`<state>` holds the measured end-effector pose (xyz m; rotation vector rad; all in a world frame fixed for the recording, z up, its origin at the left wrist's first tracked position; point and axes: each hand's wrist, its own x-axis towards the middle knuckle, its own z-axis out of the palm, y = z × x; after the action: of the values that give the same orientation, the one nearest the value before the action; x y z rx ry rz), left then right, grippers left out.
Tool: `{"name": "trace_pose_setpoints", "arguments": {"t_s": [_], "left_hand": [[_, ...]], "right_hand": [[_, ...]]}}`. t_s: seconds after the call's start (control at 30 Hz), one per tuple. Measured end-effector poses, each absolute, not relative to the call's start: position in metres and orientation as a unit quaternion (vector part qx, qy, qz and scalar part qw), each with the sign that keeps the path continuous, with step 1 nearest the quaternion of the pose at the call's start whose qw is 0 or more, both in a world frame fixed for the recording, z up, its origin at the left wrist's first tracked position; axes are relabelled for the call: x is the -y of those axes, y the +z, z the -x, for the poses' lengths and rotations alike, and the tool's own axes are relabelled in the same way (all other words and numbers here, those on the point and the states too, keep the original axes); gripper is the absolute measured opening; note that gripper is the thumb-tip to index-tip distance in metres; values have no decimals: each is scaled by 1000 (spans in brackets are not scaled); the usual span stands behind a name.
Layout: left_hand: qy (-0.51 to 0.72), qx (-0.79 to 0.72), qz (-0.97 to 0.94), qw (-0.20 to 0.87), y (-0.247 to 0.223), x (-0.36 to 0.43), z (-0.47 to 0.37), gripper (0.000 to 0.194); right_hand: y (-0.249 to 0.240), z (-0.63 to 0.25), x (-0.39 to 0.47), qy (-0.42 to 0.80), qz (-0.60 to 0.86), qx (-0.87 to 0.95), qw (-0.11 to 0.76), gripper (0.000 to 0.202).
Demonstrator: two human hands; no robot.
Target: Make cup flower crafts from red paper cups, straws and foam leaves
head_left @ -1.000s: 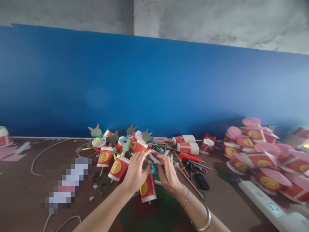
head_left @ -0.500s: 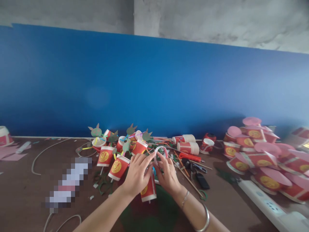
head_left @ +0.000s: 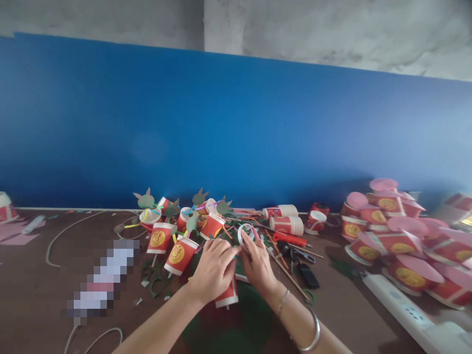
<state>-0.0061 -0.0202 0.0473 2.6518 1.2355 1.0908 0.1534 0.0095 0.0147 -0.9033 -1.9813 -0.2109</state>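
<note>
My left hand (head_left: 216, 268) is closed over a red paper cup (head_left: 227, 296), its fingers curled towards my right hand. The cup lies tilted with its pale rim nearest me and a thin white stick poking out below. Most of it is hidden under the left hand. My right hand (head_left: 258, 263) is closed on a white ring that looks like a tape roll (head_left: 241, 236). Both hands' fingertips meet just above the cup, and what lies between them is too small to make out. Left of them stand red cups (head_left: 180, 254) with straws and green animal-head cutouts (head_left: 146, 200).
Stacked paper cups (head_left: 285, 226) lie behind my right hand, near red-handled pliers (head_left: 291, 239), sticks and a black key fob (head_left: 308, 276). A power strip (head_left: 398, 305) and a heap of cups with pink discs (head_left: 409, 275) fill the right. Cables (head_left: 55, 241) run at left.
My left fingers have moved down and curled in, away from the white ring. My right hand keeps the ring, its index finger now across it.
</note>
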Motion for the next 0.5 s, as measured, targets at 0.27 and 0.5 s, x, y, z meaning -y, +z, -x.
{"name": "trace_pose_setpoints", "arguments": {"t_s": [0.27,0.5], "left_hand": [[357,-393,-847,18,42,18,5,38],[384,-412,-825,52,44,18,5,20]], "right_hand": [[13,-153,-10,-80,355,808,463,52],[11,-155,-10,-91,344,827,436,52]]}}
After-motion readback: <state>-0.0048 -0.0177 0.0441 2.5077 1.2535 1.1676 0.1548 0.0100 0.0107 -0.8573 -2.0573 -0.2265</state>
